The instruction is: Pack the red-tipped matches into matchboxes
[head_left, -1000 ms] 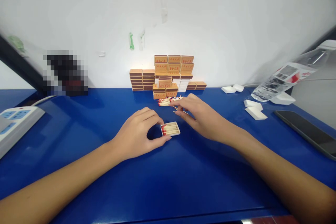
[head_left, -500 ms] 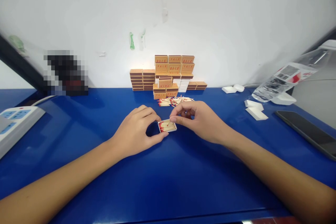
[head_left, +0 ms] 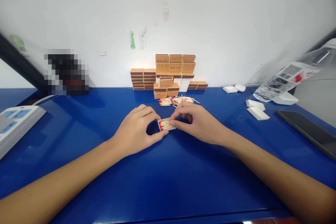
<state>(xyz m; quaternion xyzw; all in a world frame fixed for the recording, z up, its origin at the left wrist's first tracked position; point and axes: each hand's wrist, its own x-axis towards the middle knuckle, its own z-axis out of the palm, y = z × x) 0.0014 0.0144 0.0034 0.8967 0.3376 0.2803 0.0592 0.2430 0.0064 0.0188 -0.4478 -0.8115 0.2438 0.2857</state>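
We see a broad stretch of blue counter (head_left: 170, 178) between the forearms, running down to its front edge. Beyond the hands we find less room: loose matches (head_left: 168, 102) lie heaped there, with stacked matchboxes (head_left: 175, 67) against the wall (head_left: 223, 17). A power strip (head_left: 22, 122) borders the left, a smartphone (head_left: 306, 131) the right. The white matchbox tray (head_left: 171, 129) sits between the hands, its pale sticks side by side, red heads leftward. The left hand (head_left: 138, 127) has its fingers parted, gripping the tray's left end; the right hand (head_left: 198, 120) brings its fingers nearly together over the right end, and we cannot tell whether they hold a match.
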